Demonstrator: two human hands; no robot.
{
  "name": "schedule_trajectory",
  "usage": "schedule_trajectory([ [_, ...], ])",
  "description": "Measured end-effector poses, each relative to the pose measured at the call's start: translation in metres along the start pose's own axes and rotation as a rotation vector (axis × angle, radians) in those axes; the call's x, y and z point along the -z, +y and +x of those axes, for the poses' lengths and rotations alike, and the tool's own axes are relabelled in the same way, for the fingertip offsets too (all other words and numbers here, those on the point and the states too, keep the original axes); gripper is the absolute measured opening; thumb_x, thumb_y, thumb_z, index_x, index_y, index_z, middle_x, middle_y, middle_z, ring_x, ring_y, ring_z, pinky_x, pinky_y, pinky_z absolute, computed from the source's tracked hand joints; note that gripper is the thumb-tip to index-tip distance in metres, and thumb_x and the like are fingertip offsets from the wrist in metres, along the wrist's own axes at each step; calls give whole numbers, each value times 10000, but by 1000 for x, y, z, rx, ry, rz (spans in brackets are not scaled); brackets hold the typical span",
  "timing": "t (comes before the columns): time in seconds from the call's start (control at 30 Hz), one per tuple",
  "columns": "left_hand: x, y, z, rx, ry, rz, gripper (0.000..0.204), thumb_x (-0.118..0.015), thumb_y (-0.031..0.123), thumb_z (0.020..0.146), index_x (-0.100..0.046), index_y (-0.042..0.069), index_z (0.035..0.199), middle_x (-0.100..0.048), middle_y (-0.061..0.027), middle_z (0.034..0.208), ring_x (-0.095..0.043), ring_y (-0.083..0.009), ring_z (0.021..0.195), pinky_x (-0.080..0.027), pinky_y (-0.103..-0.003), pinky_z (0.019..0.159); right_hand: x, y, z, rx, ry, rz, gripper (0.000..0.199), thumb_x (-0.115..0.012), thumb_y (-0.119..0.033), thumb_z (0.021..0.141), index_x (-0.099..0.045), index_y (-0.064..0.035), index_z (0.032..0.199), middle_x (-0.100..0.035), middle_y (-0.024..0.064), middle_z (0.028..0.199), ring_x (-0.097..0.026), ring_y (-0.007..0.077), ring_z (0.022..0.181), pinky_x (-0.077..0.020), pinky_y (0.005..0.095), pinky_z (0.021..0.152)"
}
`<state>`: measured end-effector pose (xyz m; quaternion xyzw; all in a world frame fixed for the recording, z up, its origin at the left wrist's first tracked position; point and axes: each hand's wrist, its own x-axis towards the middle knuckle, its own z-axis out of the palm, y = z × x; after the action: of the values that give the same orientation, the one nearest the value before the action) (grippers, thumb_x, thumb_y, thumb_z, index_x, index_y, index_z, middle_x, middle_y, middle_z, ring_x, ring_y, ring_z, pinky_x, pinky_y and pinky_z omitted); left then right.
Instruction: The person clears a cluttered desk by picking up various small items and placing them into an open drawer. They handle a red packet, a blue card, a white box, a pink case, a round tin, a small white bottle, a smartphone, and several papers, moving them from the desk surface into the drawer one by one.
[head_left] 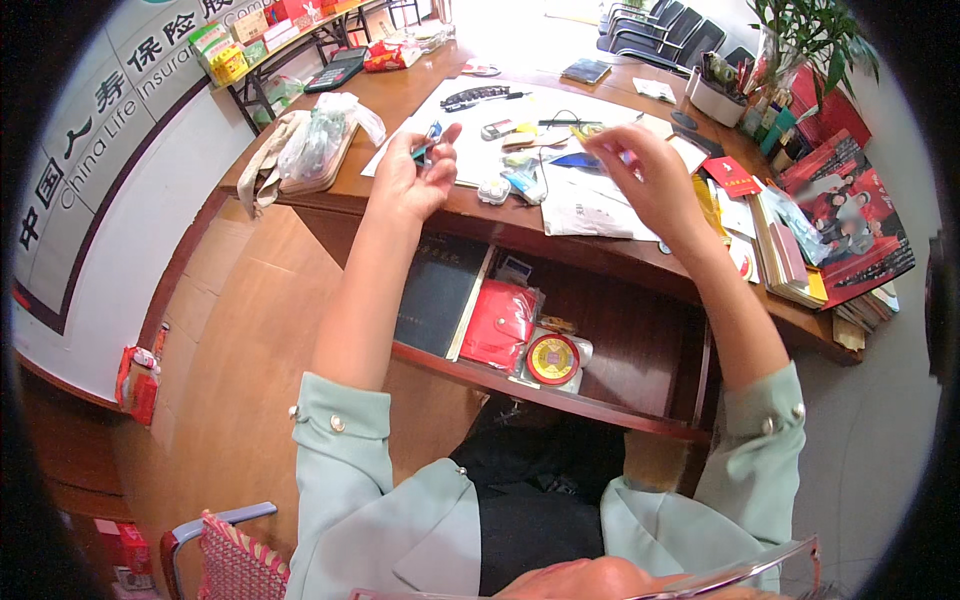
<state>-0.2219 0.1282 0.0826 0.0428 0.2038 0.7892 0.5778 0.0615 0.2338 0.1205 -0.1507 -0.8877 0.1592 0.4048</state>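
Above the desk's left part, my left hand (415, 185) is closed round a small blue-and-white object (430, 140); its kind is too small to tell. My right hand (655, 185) reaches over the right part with thumb and fingertips drawn together near a small yellow thing (588, 130); I cannot make out what they hold. Between the hands, small articles lie on white paper: a white box-like piece (494, 190), a light blue packet (524, 184), a dark blue flat piece (576, 160) and an eraser-like block (497, 130). Farther back are a black braided band (475, 96) and a pen (505, 97).
Below the desk edge an open drawer (640, 355) holds a dark book (437, 295), a red pouch (497, 322) and a round red-and-gold tin (553, 358). A cloth bag (318, 145) sits left; books (790, 250), a red booklet (733, 176) and a plant (815, 40) stand right.
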Motion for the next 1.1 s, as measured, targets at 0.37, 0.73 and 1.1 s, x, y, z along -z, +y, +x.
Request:
schedule_trajectory([
  [0.37, 39, -47, -91, 204, -108, -16, 235, -487, 141, 943, -547, -10, 1113, -561, -96, 860, -442, -125, 567, -334, -216, 402, -73, 33, 98, 111, -514, -474, 223, -704, -226, 880, -708, -101, 1065, -708, 86, 1040, -636, 299, 1024, -515, 407, 863],
  [0.73, 59, -66, -115, 291, -251, -119, 234, -503, 162, 964, -565, -17, 1103, -512, -90, 866, -446, -130, 612, -324, -213, 408, -50, 47, 126, -41, -313, -38, 304, -688, -182, 919, -660, -33, 1182, -675, 122, 1078, -663, 243, 1059, -561, 345, 905],
  [1.1, 67, -79, -132, 331, -245, -97, 233, -528, 209, 993, -578, -1, 1083, -507, -83, 856, -434, -124, 603, -318, -206, 390, 38, 95, 92, -566, -79, 351, 443, -653, -363, 942, -607, -8, 1203, -479, -17, 760, -408, 69, 599, -339, 227, 506],
])
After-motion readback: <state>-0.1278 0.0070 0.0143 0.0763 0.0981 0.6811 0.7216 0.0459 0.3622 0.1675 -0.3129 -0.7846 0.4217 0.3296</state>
